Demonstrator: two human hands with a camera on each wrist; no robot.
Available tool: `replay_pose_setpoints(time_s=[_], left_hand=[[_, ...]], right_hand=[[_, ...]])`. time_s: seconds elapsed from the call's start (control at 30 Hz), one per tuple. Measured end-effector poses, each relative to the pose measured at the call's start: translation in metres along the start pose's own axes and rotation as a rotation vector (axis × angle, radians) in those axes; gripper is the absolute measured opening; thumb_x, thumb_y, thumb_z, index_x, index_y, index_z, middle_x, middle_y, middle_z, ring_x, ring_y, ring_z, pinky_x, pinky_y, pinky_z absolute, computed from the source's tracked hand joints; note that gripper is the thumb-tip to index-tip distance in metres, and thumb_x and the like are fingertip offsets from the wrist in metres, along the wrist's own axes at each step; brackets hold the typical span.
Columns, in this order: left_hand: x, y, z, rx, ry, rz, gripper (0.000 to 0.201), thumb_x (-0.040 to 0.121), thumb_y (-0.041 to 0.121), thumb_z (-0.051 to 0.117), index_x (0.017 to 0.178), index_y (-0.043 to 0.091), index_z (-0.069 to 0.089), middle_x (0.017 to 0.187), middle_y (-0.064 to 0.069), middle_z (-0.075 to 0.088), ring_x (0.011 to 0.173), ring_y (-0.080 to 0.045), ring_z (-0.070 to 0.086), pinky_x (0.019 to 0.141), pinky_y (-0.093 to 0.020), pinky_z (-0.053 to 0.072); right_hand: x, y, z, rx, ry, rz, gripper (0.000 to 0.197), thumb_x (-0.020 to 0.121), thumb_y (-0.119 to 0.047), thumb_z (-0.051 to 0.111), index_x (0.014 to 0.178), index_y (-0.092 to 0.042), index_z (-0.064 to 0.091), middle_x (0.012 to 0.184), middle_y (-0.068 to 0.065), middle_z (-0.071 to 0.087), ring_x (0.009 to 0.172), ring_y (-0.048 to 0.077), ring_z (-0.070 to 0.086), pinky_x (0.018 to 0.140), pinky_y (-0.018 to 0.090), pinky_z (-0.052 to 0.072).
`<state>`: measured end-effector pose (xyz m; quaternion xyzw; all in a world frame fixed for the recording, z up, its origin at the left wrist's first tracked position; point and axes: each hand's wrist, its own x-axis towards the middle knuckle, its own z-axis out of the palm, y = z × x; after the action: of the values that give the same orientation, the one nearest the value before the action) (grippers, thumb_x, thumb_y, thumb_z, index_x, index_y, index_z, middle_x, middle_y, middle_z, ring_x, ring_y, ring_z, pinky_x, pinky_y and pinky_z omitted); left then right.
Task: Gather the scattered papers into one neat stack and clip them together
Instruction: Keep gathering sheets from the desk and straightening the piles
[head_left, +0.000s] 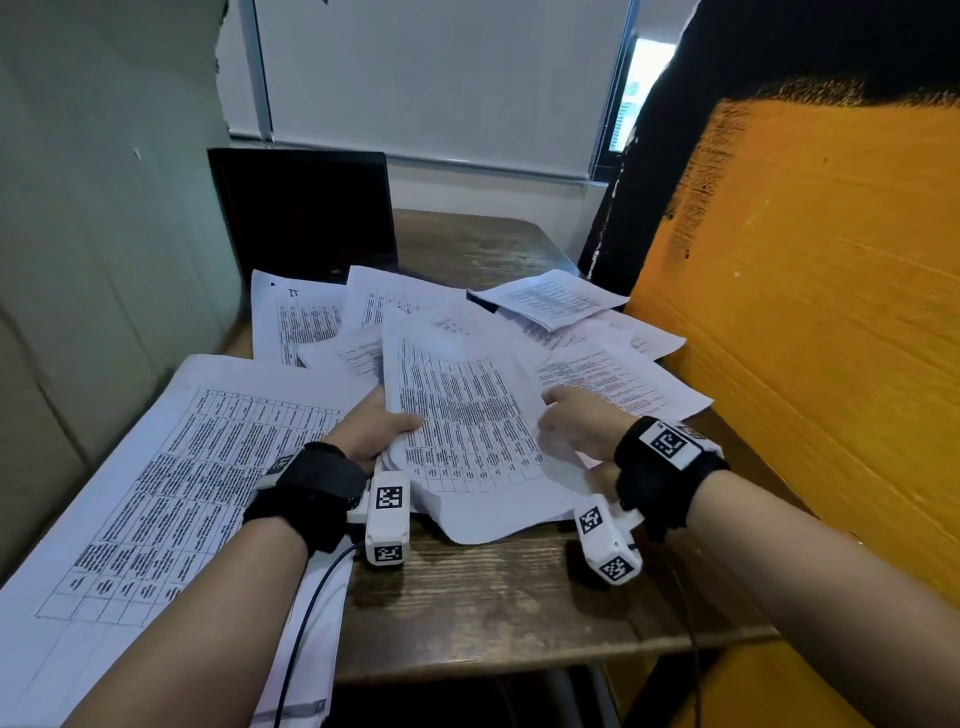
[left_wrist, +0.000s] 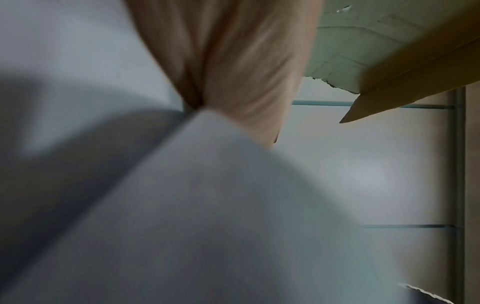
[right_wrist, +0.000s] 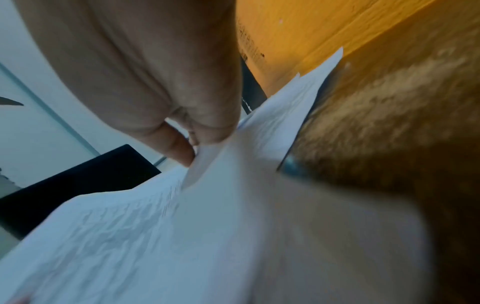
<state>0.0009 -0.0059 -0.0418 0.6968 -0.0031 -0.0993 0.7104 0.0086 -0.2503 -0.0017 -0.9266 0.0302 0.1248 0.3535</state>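
A bundle of printed sheets (head_left: 467, 415) is held over the middle of the wooden table (head_left: 493, 597). My left hand (head_left: 382, 428) grips the bundle's left edge, thumb on top. My right hand (head_left: 566, 421) pinches its right edge; in the right wrist view the fingertips (right_wrist: 182, 150) close on the paper (right_wrist: 182, 226). The left wrist view shows blurred paper (left_wrist: 207, 205) against my palm (left_wrist: 233, 61). More sheets lie scattered behind: far left (head_left: 296, 317), centre back (head_left: 384, 301), right (head_left: 618, 384). A large table-printed sheet (head_left: 171, 478) lies under my left forearm. No clip is visible.
A folded booklet (head_left: 550, 299) sits on the papers at the back right. A black laptop (head_left: 306, 213) stands open at the back left. An orange wall (head_left: 805, 338) bounds the right side, a pale partition (head_left: 104, 234) the left. Wrist cables hang over the table's front edge.
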Motion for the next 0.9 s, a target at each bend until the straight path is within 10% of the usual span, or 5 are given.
replay_pose_setpoints(time_s=[0.2, 0.37, 0.53, 0.77, 0.9], left_hand=[[0.003, 0.009, -0.015, -0.430, 0.200, 0.144, 0.039, 0.096, -0.004, 0.044, 0.132, 0.010, 0.046, 0.114, -0.017, 0.066, 0.091, -0.030, 0.070, 0.074, -0.045, 0.059], [-0.003, 0.011, -0.028, -0.710, 0.108, 0.000, 0.048, 0.085, 0.020, 0.060, 0.131, 0.007, 0.054, 0.114, -0.007, 0.068, 0.079, -0.018, 0.073, 0.059, -0.030, 0.059], [-0.010, 0.013, -0.022, -0.763, 0.000, 0.023, 0.038, 0.095, 0.027, 0.049, 0.079, 0.009, 0.078, 0.074, -0.003, 0.075, 0.060, -0.013, 0.072, 0.050, -0.023, 0.057], [-0.011, 0.011, -0.012, -0.357, 0.007, -0.224, 0.028, 0.093, 0.007, 0.050, 0.120, 0.000, 0.055, 0.123, -0.021, 0.061, 0.085, -0.032, 0.071, 0.077, -0.045, 0.057], [-0.010, 0.013, 0.000, -0.215, 0.024, -0.198, 0.031, 0.096, -0.012, 0.036, 0.100, 0.012, 0.054, 0.103, -0.018, 0.059, 0.090, -0.037, 0.060, 0.076, -0.045, 0.055]], right_hand=[[-0.002, -0.004, -0.031, -0.360, 0.062, -0.038, 0.055, 0.095, -0.016, 0.050, 0.145, -0.003, 0.033, 0.150, 0.016, 0.038, 0.134, 0.030, 0.040, 0.107, 0.036, 0.035], [-0.010, -0.008, -0.009, -0.760, -0.272, 0.019, 0.101, 0.070, -0.078, 0.058, 0.143, -0.014, 0.031, 0.145, 0.006, 0.044, 0.127, 0.030, 0.046, 0.091, 0.041, 0.041], [-0.002, -0.016, 0.016, -0.755, -0.135, -0.052, 0.067, 0.083, -0.043, 0.065, 0.134, -0.008, 0.039, 0.133, 0.014, 0.053, 0.116, 0.032, 0.054, 0.081, 0.034, 0.045], [-0.019, -0.020, -0.041, -0.583, -0.078, -0.008, 0.038, 0.099, -0.012, 0.047, 0.134, 0.001, 0.050, 0.139, 0.017, 0.052, 0.118, 0.028, 0.053, 0.096, 0.032, 0.040], [-0.017, -0.004, -0.087, -0.286, 0.075, 0.080, 0.031, 0.099, -0.007, 0.039, 0.124, 0.002, 0.055, 0.113, 0.023, 0.059, 0.097, 0.034, 0.058, 0.081, 0.039, 0.049]])
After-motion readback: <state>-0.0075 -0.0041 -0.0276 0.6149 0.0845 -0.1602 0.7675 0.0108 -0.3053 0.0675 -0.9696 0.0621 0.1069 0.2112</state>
